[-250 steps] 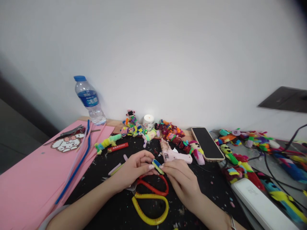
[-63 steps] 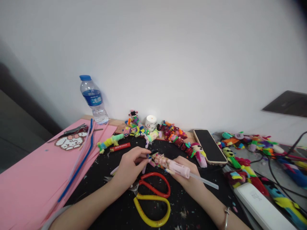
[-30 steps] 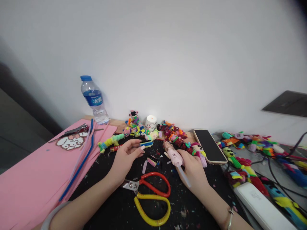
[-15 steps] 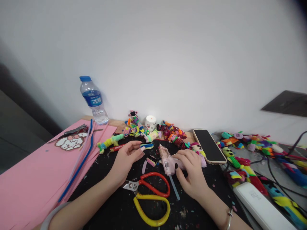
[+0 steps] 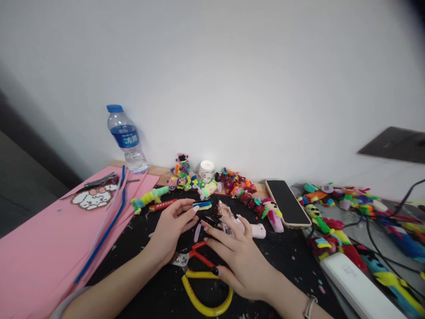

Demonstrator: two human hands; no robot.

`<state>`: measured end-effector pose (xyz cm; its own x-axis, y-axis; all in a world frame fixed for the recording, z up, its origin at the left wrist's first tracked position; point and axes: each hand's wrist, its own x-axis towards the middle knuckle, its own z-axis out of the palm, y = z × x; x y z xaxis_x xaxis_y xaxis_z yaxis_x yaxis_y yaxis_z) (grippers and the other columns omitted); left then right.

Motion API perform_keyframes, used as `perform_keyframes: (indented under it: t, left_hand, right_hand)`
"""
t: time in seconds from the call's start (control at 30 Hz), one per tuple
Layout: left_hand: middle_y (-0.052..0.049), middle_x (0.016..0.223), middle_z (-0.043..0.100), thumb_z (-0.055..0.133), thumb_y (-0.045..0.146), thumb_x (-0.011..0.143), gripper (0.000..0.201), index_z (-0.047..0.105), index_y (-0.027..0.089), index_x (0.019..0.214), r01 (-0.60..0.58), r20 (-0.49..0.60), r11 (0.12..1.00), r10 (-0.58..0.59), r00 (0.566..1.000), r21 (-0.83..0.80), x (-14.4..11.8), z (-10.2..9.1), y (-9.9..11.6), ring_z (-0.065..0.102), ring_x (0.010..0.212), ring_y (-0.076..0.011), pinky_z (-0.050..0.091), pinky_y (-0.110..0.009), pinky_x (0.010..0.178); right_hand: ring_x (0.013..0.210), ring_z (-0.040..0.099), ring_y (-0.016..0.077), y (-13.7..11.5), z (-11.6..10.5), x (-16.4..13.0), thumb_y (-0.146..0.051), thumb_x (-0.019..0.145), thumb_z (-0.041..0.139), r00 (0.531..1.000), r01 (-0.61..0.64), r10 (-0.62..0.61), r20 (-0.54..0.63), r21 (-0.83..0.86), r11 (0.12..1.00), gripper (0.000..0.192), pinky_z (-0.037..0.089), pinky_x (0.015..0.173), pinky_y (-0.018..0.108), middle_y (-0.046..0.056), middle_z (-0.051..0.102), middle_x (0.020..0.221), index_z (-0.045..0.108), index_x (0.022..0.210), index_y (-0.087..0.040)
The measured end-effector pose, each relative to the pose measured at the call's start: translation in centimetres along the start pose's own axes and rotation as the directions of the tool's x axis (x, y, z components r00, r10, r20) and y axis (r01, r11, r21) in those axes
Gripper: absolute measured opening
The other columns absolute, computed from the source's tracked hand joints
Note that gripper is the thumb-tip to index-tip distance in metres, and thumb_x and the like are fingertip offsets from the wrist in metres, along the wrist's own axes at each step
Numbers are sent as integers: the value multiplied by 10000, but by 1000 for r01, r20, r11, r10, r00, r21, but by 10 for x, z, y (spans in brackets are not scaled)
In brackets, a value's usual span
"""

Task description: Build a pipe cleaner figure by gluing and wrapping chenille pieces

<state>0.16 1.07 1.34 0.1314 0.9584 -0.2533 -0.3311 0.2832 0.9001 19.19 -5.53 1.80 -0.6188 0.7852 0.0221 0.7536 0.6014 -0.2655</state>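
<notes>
My left hand pinches a short bundle of blue and pale yellow pipe cleaner pieces between thumb and fingers. My right hand is spread, palm down, over the handles of the scissors, one red and one yellow. Its fingertips are beside a small pink and yellow pipe cleaner piece; whether they touch it I cannot tell. Behind those fingers lies a pale pink hot glue gun, partly hidden, its nozzle crusted with brown residue. A short lilac piece rests between the two hands.
Pink sheets with long blue and lilac pipe cleaners lie at left, near a water bottle. Colourful pipe cleaner dolls, a white cup and a phone line the back. At right are a white power bank and cables.
My right hand has left the glue gun's handle and moved left, now above the scissors and by the small pieces. My left hand keeps its pinch. The view has shifted slightly.
</notes>
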Motion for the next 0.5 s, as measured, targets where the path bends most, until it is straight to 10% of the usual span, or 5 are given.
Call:
perform_keyframes:
  t: [0.5]
  left_hand:
    - [-25, 874, 608, 704, 231, 715, 248, 601, 184, 936, 100, 140, 994, -91, 986, -54, -6, 0, -8, 606, 791, -149, 532, -342, 754]
  right_hand:
    - [1343, 159, 348, -8, -3, 6, -465, 895, 367, 1000, 7, -7, -15, 12, 1000, 503, -5, 1005, 673, 56, 391, 1426, 379, 1341, -231]
